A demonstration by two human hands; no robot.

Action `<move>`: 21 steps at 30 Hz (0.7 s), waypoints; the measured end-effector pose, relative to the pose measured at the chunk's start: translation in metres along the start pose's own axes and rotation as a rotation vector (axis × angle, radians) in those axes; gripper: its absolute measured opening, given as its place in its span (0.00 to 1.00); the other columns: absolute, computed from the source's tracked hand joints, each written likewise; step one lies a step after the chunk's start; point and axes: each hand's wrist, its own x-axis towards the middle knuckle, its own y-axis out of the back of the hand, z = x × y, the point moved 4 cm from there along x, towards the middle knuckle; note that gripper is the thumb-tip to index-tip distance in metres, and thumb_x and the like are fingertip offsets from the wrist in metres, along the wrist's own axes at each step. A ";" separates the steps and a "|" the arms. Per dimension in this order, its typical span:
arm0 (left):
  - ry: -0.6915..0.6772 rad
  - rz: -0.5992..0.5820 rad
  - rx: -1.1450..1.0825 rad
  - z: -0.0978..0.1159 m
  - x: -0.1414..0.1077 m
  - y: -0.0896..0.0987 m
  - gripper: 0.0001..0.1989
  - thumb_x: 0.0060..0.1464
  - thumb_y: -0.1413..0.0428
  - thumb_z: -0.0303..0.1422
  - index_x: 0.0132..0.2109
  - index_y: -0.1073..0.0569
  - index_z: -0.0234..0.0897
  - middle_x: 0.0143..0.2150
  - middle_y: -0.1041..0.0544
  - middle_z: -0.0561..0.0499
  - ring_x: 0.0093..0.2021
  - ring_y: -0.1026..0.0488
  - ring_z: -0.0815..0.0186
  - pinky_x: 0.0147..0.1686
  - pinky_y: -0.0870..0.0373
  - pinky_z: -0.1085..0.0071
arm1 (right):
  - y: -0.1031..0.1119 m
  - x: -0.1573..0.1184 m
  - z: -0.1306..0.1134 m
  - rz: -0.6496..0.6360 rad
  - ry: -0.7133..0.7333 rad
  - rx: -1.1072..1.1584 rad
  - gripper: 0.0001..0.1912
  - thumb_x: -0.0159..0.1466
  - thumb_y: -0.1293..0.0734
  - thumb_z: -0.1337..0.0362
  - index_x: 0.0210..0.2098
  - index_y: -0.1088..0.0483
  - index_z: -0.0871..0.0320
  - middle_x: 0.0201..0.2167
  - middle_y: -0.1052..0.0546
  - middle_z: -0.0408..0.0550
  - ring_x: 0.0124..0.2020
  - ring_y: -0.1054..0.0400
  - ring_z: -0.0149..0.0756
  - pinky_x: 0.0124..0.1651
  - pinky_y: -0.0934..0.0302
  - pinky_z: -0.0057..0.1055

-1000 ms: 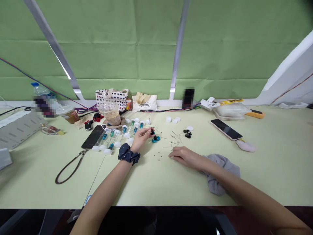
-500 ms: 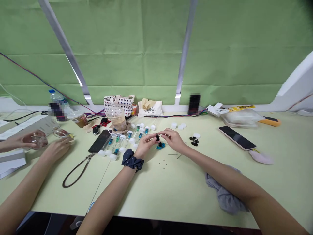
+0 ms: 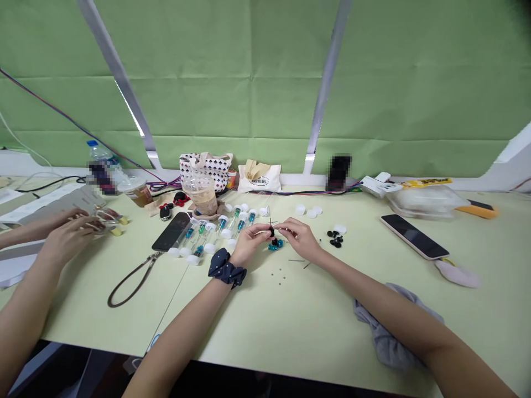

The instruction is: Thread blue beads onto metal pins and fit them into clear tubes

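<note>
My left hand (image 3: 250, 244), with a dark scrunchie (image 3: 226, 268) at its wrist, pinches a small black part (image 3: 271, 232) from which a thin rod stands up. My right hand (image 3: 299, 237) is closed at the fingertips just right of that part; what it holds is too small to name. Blue pieces (image 3: 274, 245) lie on the table right below my fingers. Thin metal keys (image 3: 296, 260) and several tiny discs (image 3: 282, 277) lie nearer to me. Black round parts (image 3: 336, 240) sit to the right beside a white cap (image 3: 340, 228).
Clear tubes with white caps (image 3: 209, 226), a phone (image 3: 171, 232) and a drink cup (image 3: 203, 199) stand or lie to the left. Another person's hands (image 3: 66, 235) work at far left. A pink phone (image 3: 415, 236) and grey cloth (image 3: 394, 331) are at right.
The view has shifted slightly. The other person's hands have moved left, and tubes now lie beside them. My hands keep nearly the same pose around the black part.
</note>
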 end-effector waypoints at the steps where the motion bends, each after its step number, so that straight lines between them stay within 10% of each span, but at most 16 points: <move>1: -0.004 0.004 0.004 0.000 0.000 0.000 0.19 0.39 0.35 0.36 0.40 0.24 0.32 0.38 0.23 0.46 0.34 0.25 0.63 0.43 0.29 0.59 | 0.000 0.000 0.001 0.000 0.000 0.003 0.13 0.65 0.42 0.60 0.42 0.27 0.55 0.31 0.30 0.48 0.28 0.37 0.31 0.30 0.42 0.28; 21: 0.019 0.007 0.130 0.003 -0.005 -0.007 0.19 0.38 0.34 0.33 0.40 0.24 0.31 0.32 0.22 0.48 0.28 0.27 0.69 0.32 0.29 0.70 | -0.002 -0.005 0.001 -0.021 0.052 0.022 0.12 0.65 0.41 0.63 0.42 0.28 0.55 0.33 0.29 0.49 0.30 0.35 0.31 0.33 0.39 0.29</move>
